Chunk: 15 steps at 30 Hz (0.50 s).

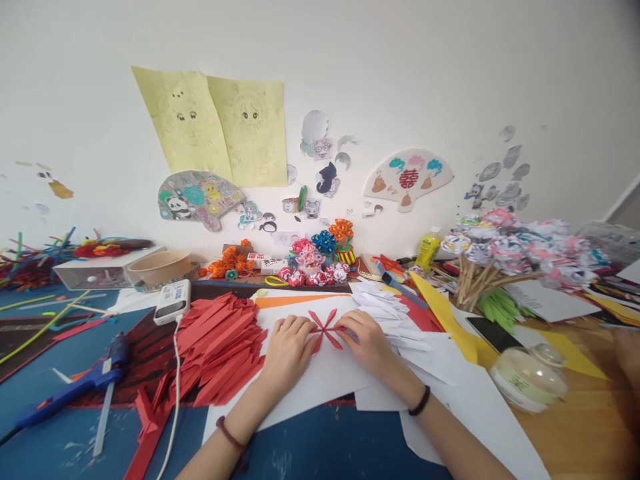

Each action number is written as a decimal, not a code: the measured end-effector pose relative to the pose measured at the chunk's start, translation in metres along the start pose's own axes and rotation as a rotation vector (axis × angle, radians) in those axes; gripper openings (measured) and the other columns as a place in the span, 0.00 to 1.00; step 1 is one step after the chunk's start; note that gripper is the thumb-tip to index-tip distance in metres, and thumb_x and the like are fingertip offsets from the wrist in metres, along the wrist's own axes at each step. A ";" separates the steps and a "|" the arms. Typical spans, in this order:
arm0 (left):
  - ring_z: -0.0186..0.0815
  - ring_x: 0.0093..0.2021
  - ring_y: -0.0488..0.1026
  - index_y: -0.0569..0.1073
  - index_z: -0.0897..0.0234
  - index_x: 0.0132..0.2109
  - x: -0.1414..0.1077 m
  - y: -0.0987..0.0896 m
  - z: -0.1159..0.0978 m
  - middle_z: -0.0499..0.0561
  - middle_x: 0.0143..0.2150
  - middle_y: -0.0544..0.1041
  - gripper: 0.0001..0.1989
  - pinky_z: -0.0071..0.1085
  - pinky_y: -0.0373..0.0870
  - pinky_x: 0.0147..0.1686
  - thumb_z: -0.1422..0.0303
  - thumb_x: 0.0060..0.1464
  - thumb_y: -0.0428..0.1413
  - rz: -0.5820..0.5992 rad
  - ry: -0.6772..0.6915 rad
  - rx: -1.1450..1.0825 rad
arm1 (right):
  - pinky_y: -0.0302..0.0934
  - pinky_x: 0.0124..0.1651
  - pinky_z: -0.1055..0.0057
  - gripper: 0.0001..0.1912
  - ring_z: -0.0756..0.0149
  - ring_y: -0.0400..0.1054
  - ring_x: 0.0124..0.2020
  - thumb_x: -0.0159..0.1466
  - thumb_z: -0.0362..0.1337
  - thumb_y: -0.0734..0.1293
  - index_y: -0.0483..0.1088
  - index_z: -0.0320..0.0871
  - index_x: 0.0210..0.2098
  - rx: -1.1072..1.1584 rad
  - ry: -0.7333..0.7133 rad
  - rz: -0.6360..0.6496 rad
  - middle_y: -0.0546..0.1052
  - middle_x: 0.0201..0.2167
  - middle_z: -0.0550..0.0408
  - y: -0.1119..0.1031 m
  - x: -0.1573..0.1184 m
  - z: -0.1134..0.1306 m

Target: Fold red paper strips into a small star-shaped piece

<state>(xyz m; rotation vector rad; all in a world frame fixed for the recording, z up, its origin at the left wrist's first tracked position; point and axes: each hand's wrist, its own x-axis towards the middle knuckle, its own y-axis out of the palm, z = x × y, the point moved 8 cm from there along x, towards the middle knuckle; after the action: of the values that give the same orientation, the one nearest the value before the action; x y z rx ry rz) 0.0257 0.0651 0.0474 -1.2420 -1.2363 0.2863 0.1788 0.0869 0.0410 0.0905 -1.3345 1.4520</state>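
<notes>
A small star-shaped flower of folded red paper petals [325, 329] lies on a white paper sheet [345, 377]. My left hand [290, 343] is at its left side, fingers curled and closed on the tip of a petal. From the right, my right hand [369, 337] pinches the opposite petal between thumb and fingers. The fingers hide the outer ends of both these petals. Beside my left hand lies a big pile of folded red paper strips [220, 347]. White folded paper strips [387, 307] are heaped just beyond my right hand.
At left are a blue hot glue gun [103, 377] and a white power bank [173, 301] with a trailing cable [176, 393]. A clear jar [530, 380], a phone [495, 333] and a paper-flower bunch [520, 250] stand right. A person's hand [627, 353] shows at the right edge.
</notes>
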 end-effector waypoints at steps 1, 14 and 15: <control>0.41 0.46 0.68 0.71 0.59 0.47 0.000 0.001 0.000 0.51 0.45 0.76 0.07 0.39 0.58 0.44 0.68 0.64 0.50 0.009 0.001 0.003 | 0.62 0.46 0.61 0.06 0.59 0.68 0.41 0.68 0.32 0.63 0.72 0.44 0.37 -0.001 0.000 -0.003 0.75 0.38 0.51 0.000 0.000 0.000; 0.38 0.35 0.68 0.69 0.61 0.34 -0.005 -0.009 -0.006 0.50 0.32 0.75 0.10 0.37 0.58 0.36 0.68 0.65 0.49 -0.143 0.022 0.110 | 0.60 0.44 0.62 0.15 0.57 0.68 0.40 0.59 0.46 0.73 0.71 0.44 0.39 -0.060 0.064 -0.001 0.75 0.37 0.52 0.001 0.002 0.016; 0.38 0.34 0.68 0.69 0.62 0.34 -0.006 -0.009 -0.007 0.50 0.31 0.75 0.10 0.37 0.58 0.36 0.68 0.65 0.49 -0.157 0.027 0.114 | 0.60 0.45 0.62 0.17 0.57 0.68 0.41 0.58 0.46 0.74 0.71 0.44 0.40 -0.067 0.069 0.020 0.76 0.38 0.51 0.004 0.001 0.018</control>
<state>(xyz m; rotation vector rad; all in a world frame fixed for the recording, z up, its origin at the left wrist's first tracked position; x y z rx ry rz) 0.0253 0.0535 0.0531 -1.0419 -1.2684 0.2218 0.1651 0.0757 0.0452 -0.0167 -1.3296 1.4138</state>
